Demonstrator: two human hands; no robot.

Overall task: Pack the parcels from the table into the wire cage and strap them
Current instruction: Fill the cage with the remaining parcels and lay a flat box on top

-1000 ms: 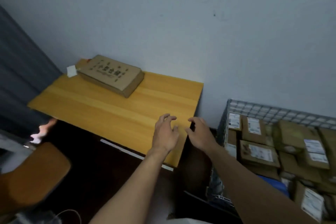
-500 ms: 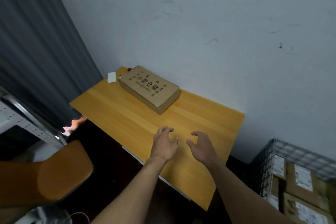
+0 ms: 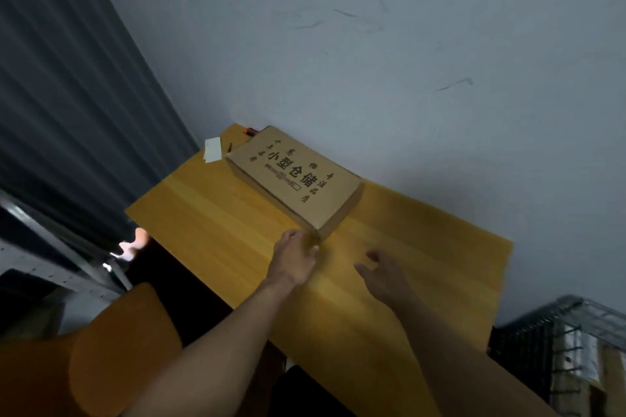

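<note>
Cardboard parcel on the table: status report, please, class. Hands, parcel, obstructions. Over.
Left hand at near corner of parcel, grip blurred; right hand open, empty. Parcel flat on table, by wall. Nothing between hands and parcel.

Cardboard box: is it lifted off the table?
No, the cardboard box lies flat on the wooden table, printed face up.
</note>
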